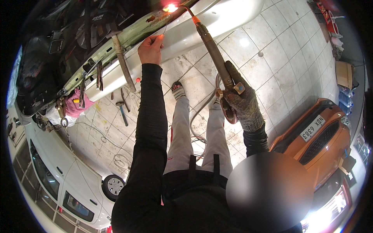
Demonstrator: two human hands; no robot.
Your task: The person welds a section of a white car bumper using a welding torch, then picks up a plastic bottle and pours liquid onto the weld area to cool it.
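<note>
My gloved right hand (243, 105) is wrapped round the handle of a gas welding torch (213, 52). Its bent tip reaches the metal edge of a white car body (186, 29), where a bright orange-red glow shows. In a pinch grip, my bare left hand (151, 49) holds a thin wire rod (166, 28), which rises toward the glowing spot. Left of that hand, a hammer (123, 64) leans on the car's sill. Clamping pliers (100, 76) hang from the same edge farther left.
On the tiled floor lie a blue-handled hammer (122, 113) and hoses (197, 116) between my legs. A pink cloth (77, 103) hangs at the left. A white car (66, 174) stands at lower left, an orange car (316, 132) at right. Boxes (344, 74) line the right wall.
</note>
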